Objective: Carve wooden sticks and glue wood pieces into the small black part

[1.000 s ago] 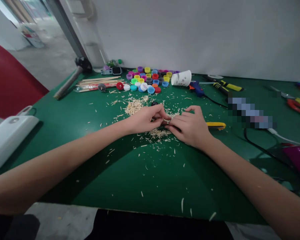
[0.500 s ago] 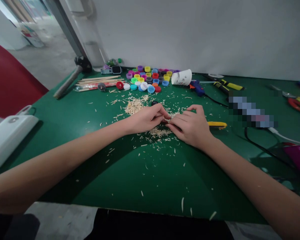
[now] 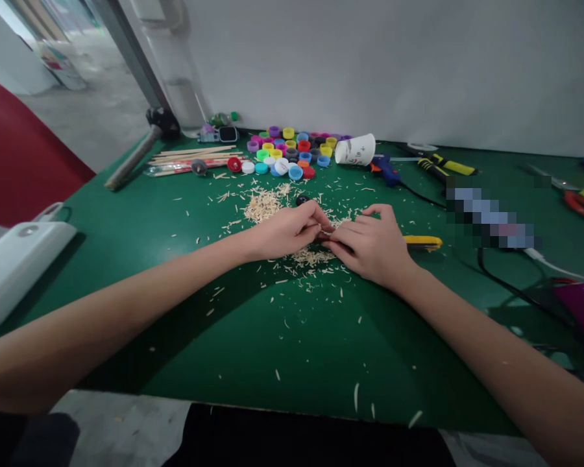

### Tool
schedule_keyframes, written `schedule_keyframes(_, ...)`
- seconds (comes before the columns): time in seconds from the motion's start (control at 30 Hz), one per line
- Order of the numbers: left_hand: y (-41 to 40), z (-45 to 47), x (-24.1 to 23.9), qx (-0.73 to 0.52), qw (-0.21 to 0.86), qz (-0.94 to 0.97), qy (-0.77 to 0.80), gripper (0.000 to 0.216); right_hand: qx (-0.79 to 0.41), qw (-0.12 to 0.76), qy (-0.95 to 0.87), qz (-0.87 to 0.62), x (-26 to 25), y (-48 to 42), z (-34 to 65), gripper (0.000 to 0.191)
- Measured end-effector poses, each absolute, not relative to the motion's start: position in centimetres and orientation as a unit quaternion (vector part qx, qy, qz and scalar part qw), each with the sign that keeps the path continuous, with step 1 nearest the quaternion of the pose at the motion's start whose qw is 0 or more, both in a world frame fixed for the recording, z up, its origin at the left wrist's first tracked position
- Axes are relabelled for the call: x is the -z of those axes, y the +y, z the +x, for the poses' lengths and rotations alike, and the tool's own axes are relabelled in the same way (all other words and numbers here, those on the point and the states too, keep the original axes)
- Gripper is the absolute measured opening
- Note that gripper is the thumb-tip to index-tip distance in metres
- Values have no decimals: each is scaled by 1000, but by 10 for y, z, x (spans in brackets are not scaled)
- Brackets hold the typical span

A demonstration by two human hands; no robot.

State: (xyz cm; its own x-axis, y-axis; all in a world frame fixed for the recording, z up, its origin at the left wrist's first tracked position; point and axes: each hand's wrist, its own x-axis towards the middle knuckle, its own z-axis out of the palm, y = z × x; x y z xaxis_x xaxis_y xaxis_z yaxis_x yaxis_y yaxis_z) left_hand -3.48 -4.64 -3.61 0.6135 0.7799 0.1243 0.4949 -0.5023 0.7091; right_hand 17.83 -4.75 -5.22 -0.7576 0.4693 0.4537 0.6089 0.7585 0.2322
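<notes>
the left hand (image 3: 287,230) and right hand (image 3: 374,248) have barely moved since the earlier frame, fingertips close together above the shavings (image 3: 311,257). each grip is curled in; clamped on what, i cannot tell. a yellow tool (image 3: 424,242) juts out by the right hand; caps (image 3: 291,145) lie beyond.

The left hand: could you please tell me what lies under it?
Pale shavings show along the near side of the left hand, on the green table. What lies directly beneath the hand is covered, so it cannot be told.
</notes>
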Motion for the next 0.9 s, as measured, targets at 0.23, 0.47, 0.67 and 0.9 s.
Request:
schedule_keyframes(0.23, -49, -34, 35, -208, 319, 841, 383, 19, 185, 188, -919, -293, 52, -47, 179, 23)
schedule_keyframes(0.47, -47, -35, 38, -214, 327, 835, 388, 19, 191, 192, -917, -292, 52, -48, 179, 22)
schedule_keyframes(0.67, -46, -35, 39, -225, 328, 831, 389, 19, 184, 193, -919, -290, 51, -47, 179, 21)
schedule_keyframes(0.9, -47, -35, 36, -212, 322, 840, 383, 18, 169, 183, -924, -290, 52, -45, 179, 22)
